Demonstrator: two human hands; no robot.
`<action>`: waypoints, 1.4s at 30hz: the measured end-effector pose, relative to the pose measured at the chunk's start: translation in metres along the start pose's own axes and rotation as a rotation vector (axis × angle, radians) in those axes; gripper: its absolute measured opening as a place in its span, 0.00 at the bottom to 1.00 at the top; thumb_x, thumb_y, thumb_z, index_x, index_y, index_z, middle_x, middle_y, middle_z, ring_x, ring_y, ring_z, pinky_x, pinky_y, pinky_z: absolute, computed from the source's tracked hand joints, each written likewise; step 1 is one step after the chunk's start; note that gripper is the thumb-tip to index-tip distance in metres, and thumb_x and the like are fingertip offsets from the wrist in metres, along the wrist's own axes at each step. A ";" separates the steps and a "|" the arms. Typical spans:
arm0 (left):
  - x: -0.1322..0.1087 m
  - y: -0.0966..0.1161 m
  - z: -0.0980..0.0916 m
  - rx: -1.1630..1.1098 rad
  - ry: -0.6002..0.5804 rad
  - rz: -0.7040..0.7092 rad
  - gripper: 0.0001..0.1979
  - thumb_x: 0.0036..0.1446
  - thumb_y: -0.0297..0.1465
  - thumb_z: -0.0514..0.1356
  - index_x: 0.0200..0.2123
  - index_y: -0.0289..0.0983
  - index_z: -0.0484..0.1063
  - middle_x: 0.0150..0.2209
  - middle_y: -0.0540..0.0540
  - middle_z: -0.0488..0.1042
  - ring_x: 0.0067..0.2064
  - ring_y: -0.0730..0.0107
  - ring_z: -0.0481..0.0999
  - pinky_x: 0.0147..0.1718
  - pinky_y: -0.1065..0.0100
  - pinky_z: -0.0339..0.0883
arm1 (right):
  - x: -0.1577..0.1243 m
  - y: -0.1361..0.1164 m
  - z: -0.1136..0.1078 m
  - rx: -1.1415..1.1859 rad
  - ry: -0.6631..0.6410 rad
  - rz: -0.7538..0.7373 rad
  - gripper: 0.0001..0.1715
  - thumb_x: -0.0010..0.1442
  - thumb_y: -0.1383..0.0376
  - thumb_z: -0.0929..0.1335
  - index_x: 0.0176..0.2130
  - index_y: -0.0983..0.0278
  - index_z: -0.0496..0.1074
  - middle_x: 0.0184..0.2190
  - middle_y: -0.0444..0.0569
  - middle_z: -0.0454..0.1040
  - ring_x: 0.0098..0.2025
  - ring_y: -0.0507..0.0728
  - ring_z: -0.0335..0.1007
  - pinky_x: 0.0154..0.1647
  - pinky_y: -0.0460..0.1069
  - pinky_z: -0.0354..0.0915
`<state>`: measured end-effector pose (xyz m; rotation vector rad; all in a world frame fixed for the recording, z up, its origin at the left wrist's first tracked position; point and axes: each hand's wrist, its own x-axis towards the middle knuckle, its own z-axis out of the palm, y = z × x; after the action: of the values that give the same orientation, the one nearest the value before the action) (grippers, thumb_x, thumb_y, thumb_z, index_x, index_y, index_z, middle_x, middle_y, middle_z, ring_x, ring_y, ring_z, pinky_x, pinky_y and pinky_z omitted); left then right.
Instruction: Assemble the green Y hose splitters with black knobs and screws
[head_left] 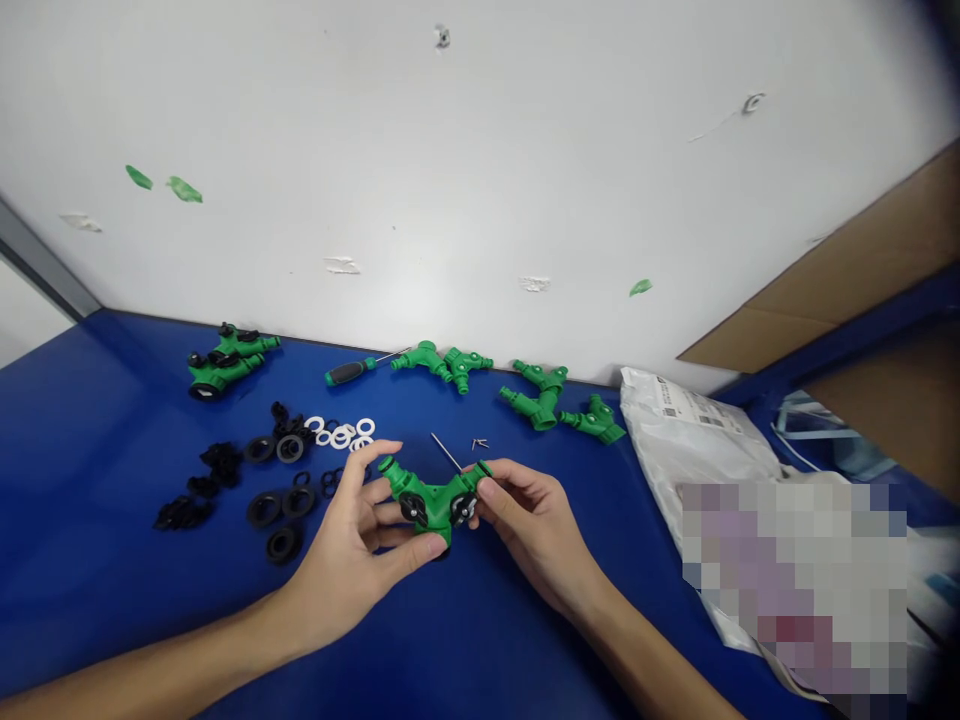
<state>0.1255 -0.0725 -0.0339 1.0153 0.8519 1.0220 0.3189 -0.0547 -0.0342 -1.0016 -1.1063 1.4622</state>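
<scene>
In the head view, the left hand [349, 550] and right hand [536, 530] grip a green hose splitter [433, 505] above the blue table [97, 400]. Black rings [264, 509] lie left of the splitter, white rings [341, 436] beyond it.

Small assembly workshop: a blue worktop [97, 420] laid out with batches of green plastic hose splitters [225, 360], sorted piles of black and white washers [340, 437], and a screwdriver [349, 372]. Plain white wall [480, 180] behind, cardboard sheet [847, 280] and plastic mailer bag [690, 430] at right.
</scene>
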 end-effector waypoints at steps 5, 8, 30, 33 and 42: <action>0.003 0.001 0.001 0.001 0.012 0.027 0.33 0.52 0.29 0.71 0.54 0.46 0.54 0.38 0.51 0.78 0.40 0.67 0.83 0.43 0.67 0.76 | -0.002 -0.001 0.000 0.008 -0.033 0.006 0.16 0.51 0.56 0.79 0.37 0.62 0.79 0.28 0.44 0.76 0.27 0.52 0.69 0.31 0.49 0.67; 0.003 0.001 0.001 0.023 0.036 0.036 0.32 0.52 0.30 0.71 0.53 0.46 0.55 0.37 0.51 0.77 0.39 0.68 0.82 0.42 0.68 0.75 | -0.003 -0.002 0.001 0.012 -0.075 0.006 0.22 0.47 0.56 0.80 0.41 0.60 0.78 0.33 0.46 0.78 0.30 0.53 0.73 0.35 0.50 0.70; 0.013 0.026 -0.012 0.097 -0.031 0.072 0.21 0.53 0.36 0.70 0.47 0.42 0.67 0.38 0.48 0.77 0.40 0.67 0.78 0.38 0.68 0.72 | -0.005 -0.002 0.011 -0.079 0.033 -0.060 0.26 0.48 0.57 0.80 0.46 0.58 0.76 0.40 0.50 0.81 0.40 0.59 0.79 0.43 0.54 0.76; 0.024 0.051 -0.040 0.197 0.111 0.173 0.22 0.50 0.36 0.72 0.45 0.42 0.68 0.43 0.47 0.78 0.38 0.67 0.78 0.38 0.67 0.71 | -0.002 -0.008 0.004 -0.153 0.049 -0.116 0.25 0.55 0.53 0.76 0.49 0.58 0.75 0.44 0.54 0.80 0.42 0.61 0.79 0.41 0.55 0.77; 0.052 0.106 -0.166 0.838 0.690 0.168 0.35 0.39 0.45 0.72 0.49 0.35 0.67 0.45 0.34 0.78 0.46 0.43 0.80 0.39 0.52 0.75 | 0.005 -0.018 -0.011 -0.317 0.115 -0.093 0.23 0.57 0.48 0.73 0.44 0.61 0.77 0.42 0.54 0.80 0.36 0.58 0.76 0.39 0.54 0.73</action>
<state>-0.0393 0.0397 0.0100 1.4634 1.8868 1.2026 0.3330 -0.0469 -0.0201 -1.2198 -1.3081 1.1613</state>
